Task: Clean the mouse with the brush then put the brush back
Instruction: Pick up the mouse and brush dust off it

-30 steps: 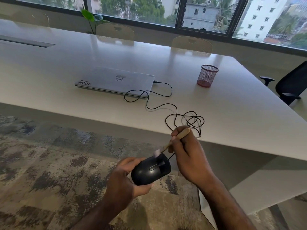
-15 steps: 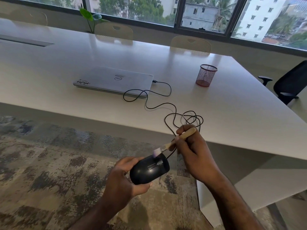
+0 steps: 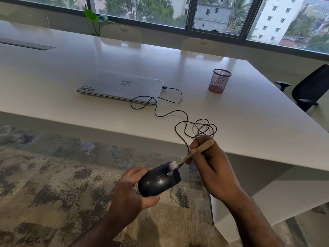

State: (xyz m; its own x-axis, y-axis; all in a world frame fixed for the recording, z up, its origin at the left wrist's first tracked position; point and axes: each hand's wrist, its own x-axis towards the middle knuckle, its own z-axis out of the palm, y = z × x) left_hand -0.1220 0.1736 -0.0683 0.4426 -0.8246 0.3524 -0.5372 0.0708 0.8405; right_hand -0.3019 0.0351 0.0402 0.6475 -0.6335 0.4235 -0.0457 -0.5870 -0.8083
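A black wired mouse (image 3: pixel 156 182) sits in my left hand (image 3: pixel 128 193), held off the table above the carpet, its top facing up. My right hand (image 3: pixel 213 166) grips a small brush with a wooden handle (image 3: pixel 201 148). Its pale bristles (image 3: pixel 173 165) rest on the front of the mouse, just beyond the scroll wheel. The mouse's black cable (image 3: pixel 187 122) runs up over the table edge, coils there and leads to the laptop.
A white table (image 3: pixel 249 113) carries a shut silver laptop (image 3: pixel 121 87) and a red mesh pen cup (image 3: pixel 219 80) at the right. Beige chairs stand behind the table, a black office chair (image 3: pixel 309 88) at the right. Patterned carpet lies below.
The brush head has shifted slightly along the front of the mouse near the wheel. Both hands and the mouse stay in nearly the same place.
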